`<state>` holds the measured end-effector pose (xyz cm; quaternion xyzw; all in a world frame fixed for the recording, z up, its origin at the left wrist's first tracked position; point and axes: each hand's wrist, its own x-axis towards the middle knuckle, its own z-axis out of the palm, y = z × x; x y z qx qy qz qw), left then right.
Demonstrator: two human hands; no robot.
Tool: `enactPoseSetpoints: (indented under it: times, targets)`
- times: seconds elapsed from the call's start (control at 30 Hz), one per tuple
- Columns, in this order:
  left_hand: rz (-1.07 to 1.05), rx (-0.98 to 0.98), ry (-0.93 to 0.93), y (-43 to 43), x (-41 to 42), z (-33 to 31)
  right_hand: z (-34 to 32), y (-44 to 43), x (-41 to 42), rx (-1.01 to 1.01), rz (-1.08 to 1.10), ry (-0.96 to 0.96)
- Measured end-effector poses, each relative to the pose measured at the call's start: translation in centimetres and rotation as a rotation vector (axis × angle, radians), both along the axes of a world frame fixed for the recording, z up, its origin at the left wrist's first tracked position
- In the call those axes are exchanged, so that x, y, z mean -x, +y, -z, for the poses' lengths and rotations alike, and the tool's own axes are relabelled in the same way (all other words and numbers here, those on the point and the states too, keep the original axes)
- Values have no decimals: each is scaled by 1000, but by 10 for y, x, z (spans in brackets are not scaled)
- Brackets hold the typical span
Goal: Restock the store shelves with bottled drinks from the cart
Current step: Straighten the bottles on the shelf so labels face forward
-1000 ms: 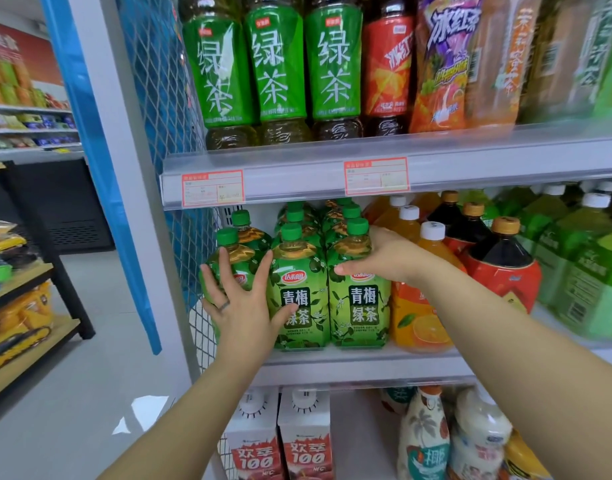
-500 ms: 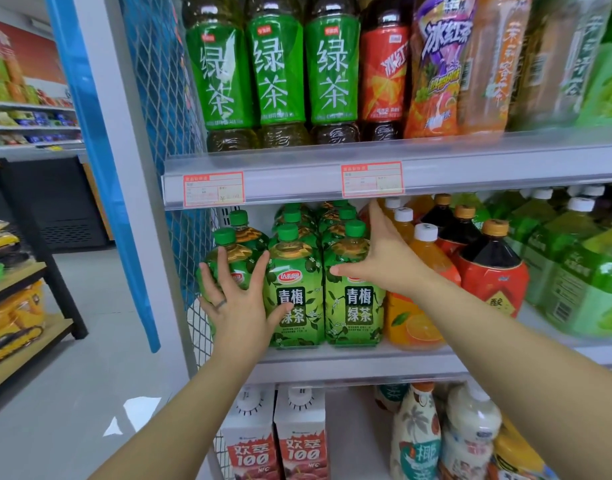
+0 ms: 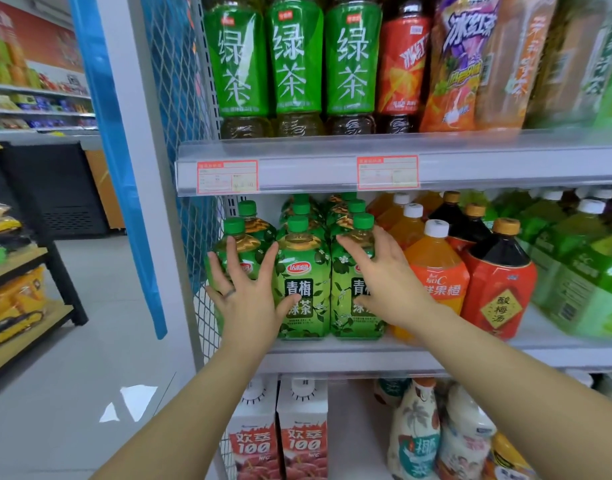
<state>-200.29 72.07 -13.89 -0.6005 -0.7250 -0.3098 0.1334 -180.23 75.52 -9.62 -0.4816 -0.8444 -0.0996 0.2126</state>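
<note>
Head view is showing the person's left hand [image 3: 244, 299] lying flat, fingers spread and straight, against the leftmost green tea bottle [image 3: 244, 245], its thumb touching the middle green tea bottle [image 3: 303, 282] just beside it. The right hand [image 3: 384, 282] is likewise resting with fingers apart over the shoulder and label of the third green tea bottle [image 3: 344, 306], gripping nothing. All three bottles are standing upright at the front edge of the middle shelf [image 3: 471, 353], touching one another, with more green caps lining up behind them. Both palms seem to be pressing the row together and squaring it, probably so that it is sitting tight between the mesh side panel [image 3: 197, 237] and the orange juice bottle [image 3: 436, 271] with labels facing outward. The cart is not appearing in this view, so the placing seems to be finishing rather than starting.
</note>
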Motion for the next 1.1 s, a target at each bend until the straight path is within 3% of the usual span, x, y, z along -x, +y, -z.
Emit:
enactPoseSetpoints:
  times: [0.17, 0.43, 0.6, 0.73, 0.87, 1.0, 1.1]
  targets:
    - [-5, 33, 53, -9, -4, -7, 8, -17, 0, -20, 16, 56]
    - [64, -181, 353, -4, -8, -5, 24, -21, 3, -180, 77, 170]
    - [189, -250, 273, 2, -11, -19, 5, -3, 11, -220, 113, 330]
    - [238, -110, 236, -4, -13, -43, -5, -6, 8, -100, 116, 386]
    - [218, 104, 257, -11, -9, -69, -26, -20, 11, 54, 165, 305]
    - [219, 525, 295, -24, -14, -110, -54, -43, 10, 275, 198, 169]
    - [272, 827, 245, -41, -18, -140, -88, -71, 6, 648, 230, 23]
